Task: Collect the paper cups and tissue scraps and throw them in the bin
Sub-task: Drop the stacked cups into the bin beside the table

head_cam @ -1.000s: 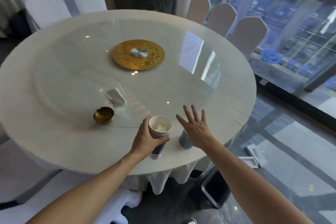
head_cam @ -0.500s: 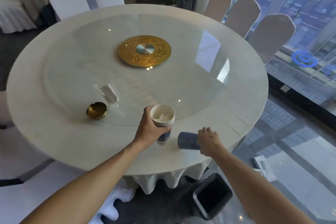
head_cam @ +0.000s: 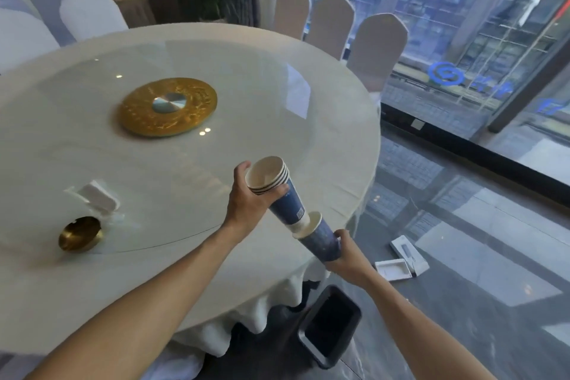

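Blue-and-white nested paper cup stack [head_cam: 279,191], clasped by left hand [head_cam: 246,203], enters single blue paper cup [head_cam: 320,239] gripped by right hand [head_cam: 348,256]. Nesting step; next, drop into black bin [head_cam: 331,325] at six o'clock.

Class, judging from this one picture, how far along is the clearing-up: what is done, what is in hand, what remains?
Done: several cups already nest as a stack in the left hand. In hand: the right hand fits a single cup onto the stack's base. Left: nothing visible in the bin on the floor yet; any tissue scraps cannot be made out.
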A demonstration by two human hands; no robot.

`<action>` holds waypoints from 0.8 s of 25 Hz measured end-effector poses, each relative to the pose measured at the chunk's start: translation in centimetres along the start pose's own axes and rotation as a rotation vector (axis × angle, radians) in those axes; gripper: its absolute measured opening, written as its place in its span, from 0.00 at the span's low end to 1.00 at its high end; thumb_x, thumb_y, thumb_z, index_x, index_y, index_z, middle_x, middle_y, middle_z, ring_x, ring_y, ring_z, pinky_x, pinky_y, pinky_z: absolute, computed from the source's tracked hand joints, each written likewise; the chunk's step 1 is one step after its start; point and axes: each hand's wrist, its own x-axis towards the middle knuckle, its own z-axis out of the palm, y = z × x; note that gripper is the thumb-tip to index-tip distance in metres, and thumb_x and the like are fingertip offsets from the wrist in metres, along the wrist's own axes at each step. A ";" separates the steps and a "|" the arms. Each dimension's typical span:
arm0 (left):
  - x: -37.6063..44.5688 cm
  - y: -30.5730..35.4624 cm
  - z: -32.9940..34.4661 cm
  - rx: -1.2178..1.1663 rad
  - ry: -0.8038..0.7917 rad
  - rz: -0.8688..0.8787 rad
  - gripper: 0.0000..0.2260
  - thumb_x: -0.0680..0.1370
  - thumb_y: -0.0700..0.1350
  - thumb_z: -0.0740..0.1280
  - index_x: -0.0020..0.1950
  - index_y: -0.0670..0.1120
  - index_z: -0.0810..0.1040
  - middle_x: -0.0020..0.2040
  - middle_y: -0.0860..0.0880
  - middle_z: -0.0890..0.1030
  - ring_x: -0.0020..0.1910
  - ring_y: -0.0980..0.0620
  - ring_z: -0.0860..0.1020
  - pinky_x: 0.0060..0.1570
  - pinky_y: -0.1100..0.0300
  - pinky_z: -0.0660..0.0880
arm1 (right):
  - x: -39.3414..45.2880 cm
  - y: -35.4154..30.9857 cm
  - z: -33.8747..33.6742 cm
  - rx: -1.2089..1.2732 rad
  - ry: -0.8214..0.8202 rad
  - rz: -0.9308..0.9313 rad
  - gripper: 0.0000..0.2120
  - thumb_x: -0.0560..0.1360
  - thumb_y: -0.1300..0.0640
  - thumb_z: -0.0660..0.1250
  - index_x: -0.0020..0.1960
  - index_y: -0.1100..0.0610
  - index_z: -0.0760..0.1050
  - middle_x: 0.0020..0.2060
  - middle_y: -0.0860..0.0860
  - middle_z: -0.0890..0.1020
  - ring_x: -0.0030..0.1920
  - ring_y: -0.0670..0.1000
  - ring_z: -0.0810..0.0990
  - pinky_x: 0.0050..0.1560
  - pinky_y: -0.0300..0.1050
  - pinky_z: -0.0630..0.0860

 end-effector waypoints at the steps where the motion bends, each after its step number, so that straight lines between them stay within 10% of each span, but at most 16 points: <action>1: 0.0 0.5 1.2 -0.010 -0.033 0.007 0.41 0.68 0.54 0.82 0.74 0.51 0.64 0.64 0.52 0.74 0.60 0.52 0.75 0.47 0.67 0.73 | -0.3 0.9 -0.4 0.065 0.020 0.007 0.35 0.65 0.58 0.75 0.67 0.52 0.64 0.56 0.56 0.79 0.51 0.54 0.83 0.45 0.51 0.84; 20: 0.0 -2.3 18.8 0.127 -0.794 -0.028 0.44 0.67 0.47 0.83 0.77 0.56 0.63 0.63 0.54 0.77 0.63 0.53 0.76 0.51 0.69 0.71 | -4.3 7.0 -4.6 0.679 0.188 0.221 0.25 0.73 0.59 0.72 0.68 0.48 0.74 0.60 0.56 0.82 0.59 0.53 0.83 0.57 0.53 0.82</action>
